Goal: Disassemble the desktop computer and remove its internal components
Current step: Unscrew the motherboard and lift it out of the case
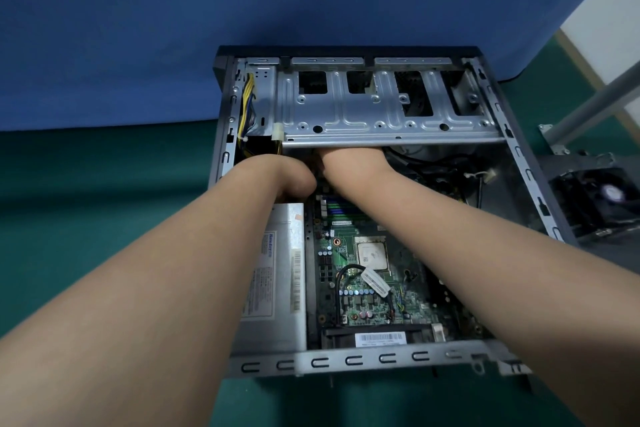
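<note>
Green worktop [86, 218] carries the open computer case [530, 180]. Both hands, left [294, 177] and right [349, 163], reach under its metal drive tray [381, 114]. Their fingers are hidden, so I cannot tell their grip.

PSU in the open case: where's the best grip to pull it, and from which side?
Judging by its pose, take the power supply by its long side edges, coming from above through the open top of the case. Its flat labelled face points up and the motherboard side shows a gap for fingers. Its far end, where the yellow wires run, sits under the left hand, so free cables first.
</note>
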A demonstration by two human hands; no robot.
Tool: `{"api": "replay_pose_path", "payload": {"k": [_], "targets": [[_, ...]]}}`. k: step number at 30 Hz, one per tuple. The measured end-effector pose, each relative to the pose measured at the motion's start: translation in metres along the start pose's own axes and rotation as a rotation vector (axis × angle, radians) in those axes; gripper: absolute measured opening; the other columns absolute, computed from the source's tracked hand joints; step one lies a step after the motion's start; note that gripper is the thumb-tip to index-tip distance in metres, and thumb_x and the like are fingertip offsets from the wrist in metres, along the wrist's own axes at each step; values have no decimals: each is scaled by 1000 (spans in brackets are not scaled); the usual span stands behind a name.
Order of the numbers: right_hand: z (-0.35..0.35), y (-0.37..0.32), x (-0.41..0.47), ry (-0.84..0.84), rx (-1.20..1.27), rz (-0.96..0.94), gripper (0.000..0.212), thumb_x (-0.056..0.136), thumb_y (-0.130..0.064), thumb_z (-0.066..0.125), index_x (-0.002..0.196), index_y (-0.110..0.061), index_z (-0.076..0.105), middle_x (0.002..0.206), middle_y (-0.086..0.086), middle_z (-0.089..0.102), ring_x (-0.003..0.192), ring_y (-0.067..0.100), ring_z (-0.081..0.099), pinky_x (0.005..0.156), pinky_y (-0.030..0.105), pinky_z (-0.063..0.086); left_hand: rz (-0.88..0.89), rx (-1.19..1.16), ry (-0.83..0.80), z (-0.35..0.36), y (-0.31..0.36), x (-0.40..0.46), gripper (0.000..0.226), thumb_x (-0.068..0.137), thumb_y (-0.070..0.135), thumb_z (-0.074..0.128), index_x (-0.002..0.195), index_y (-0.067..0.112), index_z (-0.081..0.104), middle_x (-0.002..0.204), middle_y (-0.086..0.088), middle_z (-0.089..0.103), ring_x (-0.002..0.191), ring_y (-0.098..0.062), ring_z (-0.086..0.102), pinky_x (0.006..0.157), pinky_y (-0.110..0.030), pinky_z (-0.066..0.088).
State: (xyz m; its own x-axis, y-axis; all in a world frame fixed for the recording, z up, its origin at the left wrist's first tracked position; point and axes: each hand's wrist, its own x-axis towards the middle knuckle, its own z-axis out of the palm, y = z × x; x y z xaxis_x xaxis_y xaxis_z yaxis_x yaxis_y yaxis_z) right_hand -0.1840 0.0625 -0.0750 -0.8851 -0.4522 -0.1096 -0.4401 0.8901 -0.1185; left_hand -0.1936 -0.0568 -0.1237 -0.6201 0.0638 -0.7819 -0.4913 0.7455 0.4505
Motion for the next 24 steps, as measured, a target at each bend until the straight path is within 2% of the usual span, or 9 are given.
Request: {"api": "replay_pose_path", "payload": {"k": [4, 7, 9, 10, 12, 14, 17, 20, 24], "targets": [[-4, 1, -3, -71, 66, -46, 29, 89, -10, 44, 117, -13, 48, 121, 13, 50, 113, 30, 48, 81, 35, 36, 11, 37, 33, 2, 0, 0, 26, 89, -1, 35, 108, 1, 52, 118, -24, 57, 108, -39, 57, 96, -52, 46], [-7, 5, -4, -106, 122, -75, 11, 90, -11, 41, 97, -20, 43, 85, -3, 45, 90, 24, 44, 76, 29, 31, 21, 64, 58, 4, 1, -1, 27, 91, 1, 37, 111, -3, 54, 114, -25, 59, 104, -39, 60, 94, -51, 48], [-7, 6, -2, -114, 191, -87, 8, 92, -15, 39, 88, -22, 39, 76, -8, 33, 84, 16, 35, 75, 25, 25, 40, 78, 69, 3, 1, -2, 22, 90, 0, 40, 106, -2, 55, 112, -26, 59, 101, -40, 61, 92, -51, 49], [-6, 8, -2, -110, 189, -108, 7, 92, -16, 39, 93, -22, 42, 80, -7, 34, 84, 15, 33, 76, 24, 24, 42, 74, 74, 2, 1, -2, 20, 89, 1, 40, 103, -1, 55, 111, -26, 59, 101, -40, 61, 92, -51, 49], [-6, 11, -3, -111, 146, -164, 26, 90, -13, 42, 114, -18, 48, 89, -5, 35, 84, 15, 33, 76, 25, 25, 37, 52, 81, 0, 1, -2, 17, 88, 2, 39, 98, 2, 53, 113, -24, 59, 102, -40, 60, 93, -51, 48], [-6, 13, -5, -127, 97, -213, 41, 85, -6, 47, 125, -16, 45, 93, -3, 35, 84, 15, 35, 74, 26, 27, 26, 14, 74, -2, -1, 0, 21, 88, 0, 34, 101, 2, 52, 118, -23, 57, 107, -39, 58, 95, -51, 47], [-4, 14, -6, -139, 30, -189, 41, 83, -7, 53, 123, -13, 46, 97, 2, 46, 85, 21, 45, 68, 29, 31, -15, 15, 19, -3, -2, 4, 24, 89, 0, 35, 105, 1, 53, 125, -21, 56, 113, -37, 56, 98, -51, 44], [0, 10, -3, -70, -106, -138, 27, 90, -20, 49, 114, -11, 54, 114, 11, 57, 102, 31, 53, 70, 33, 36, -27, 26, -14, -4, -2, 7, 29, 82, -7, 36, 105, 3, 51, 126, -21, 54, 115, -37, 54, 99, -52, 44], [-1, 0, -6, -70, -152, -110, 30, 90, -3, 46, 119, -5, 55, 124, 15, 54, 112, 34, 51, 86, 41, 43, -25, 35, -62, -5, -5, 11, 27, 83, -10, 37, 90, 8, 56, 123, -20, 58, 113, -36, 56, 98, -52, 45]]}}
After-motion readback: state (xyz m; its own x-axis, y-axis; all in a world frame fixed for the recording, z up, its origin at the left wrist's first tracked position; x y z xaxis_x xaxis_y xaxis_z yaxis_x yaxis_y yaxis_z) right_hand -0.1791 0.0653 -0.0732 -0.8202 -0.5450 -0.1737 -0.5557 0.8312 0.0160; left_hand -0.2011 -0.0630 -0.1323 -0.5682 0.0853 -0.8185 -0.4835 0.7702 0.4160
